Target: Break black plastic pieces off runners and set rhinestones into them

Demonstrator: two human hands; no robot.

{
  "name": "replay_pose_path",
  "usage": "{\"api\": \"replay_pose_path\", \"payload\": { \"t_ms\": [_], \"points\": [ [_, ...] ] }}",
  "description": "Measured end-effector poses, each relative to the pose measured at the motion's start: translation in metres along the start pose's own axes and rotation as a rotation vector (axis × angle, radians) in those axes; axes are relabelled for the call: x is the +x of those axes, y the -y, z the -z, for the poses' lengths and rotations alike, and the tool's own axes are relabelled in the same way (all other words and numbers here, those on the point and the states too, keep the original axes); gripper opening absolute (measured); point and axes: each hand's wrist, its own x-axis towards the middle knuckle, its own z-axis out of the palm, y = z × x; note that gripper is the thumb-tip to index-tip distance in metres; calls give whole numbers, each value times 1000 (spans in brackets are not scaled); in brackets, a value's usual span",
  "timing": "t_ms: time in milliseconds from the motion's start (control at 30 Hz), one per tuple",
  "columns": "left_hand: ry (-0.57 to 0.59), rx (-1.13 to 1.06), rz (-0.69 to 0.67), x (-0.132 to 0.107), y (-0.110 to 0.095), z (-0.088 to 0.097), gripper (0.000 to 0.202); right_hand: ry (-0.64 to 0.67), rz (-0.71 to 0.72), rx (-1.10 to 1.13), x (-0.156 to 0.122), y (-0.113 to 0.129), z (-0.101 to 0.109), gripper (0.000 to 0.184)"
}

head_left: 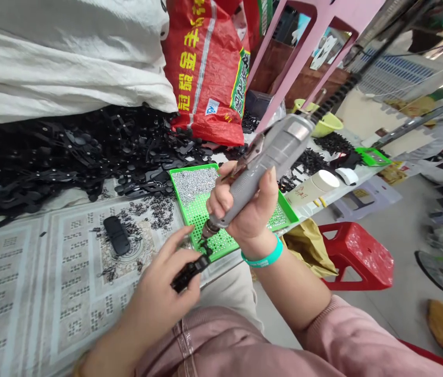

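My right hand (pixel 245 204) is wrapped round a grey electric screwdriver (pixel 272 152), which slants down to the left. Its tip meets or nearly meets a small black plastic part (pixel 190 272), gripped between the thumb and fingers of my left hand (pixel 166 277); the exact contact is too small to tell. Below the screwdriver lies a green perforated tray (pixel 201 214) with many tiny silvery screws (pixel 194 184) heaped at its far left end. A black toy-car-like body (pixel 117 235) rests on the patterned tablecloth, left of the tray, among scattered little black pieces (pixel 161 212).
A big heap of black plastic parts (pixel 76 152) spreads along the back, under a white sack (pixel 68 57). Beside it stands a red sack (pixel 209 73). A white bottle (pixel 316 186) lies right of the tray, and a red stool (pixel 366 256) stands on the floor.
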Motion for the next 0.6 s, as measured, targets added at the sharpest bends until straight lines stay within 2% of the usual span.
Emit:
{"api": "replay_pose_path", "payload": {
  "t_ms": [67, 133, 267, 367, 433, 600],
  "points": [
    [140, 87, -128, 11, -4, 1, 26, 85, -41, 5, 1, 7, 1, 57],
    [182, 118, -161, 19, -5, -2, 29, 113, -20, 6, 2, 14, 2, 59],
    [119, 85, -74, 19, -4, -11, 27, -25, 137, -25, 7, 20, 11, 55],
    [64, 42, 65, 13, -4, -12, 21, -110, 162, -44, 7, 14, 18, 50],
    [42, 38, 93, 12, -4, -10, 20, -84, 121, -23, 5, 8, 20, 50],
    [66, 14, -15, 22, -6, -9, 28, 91, -8, 53, -1, 4, 14, 57]
  ]
}}
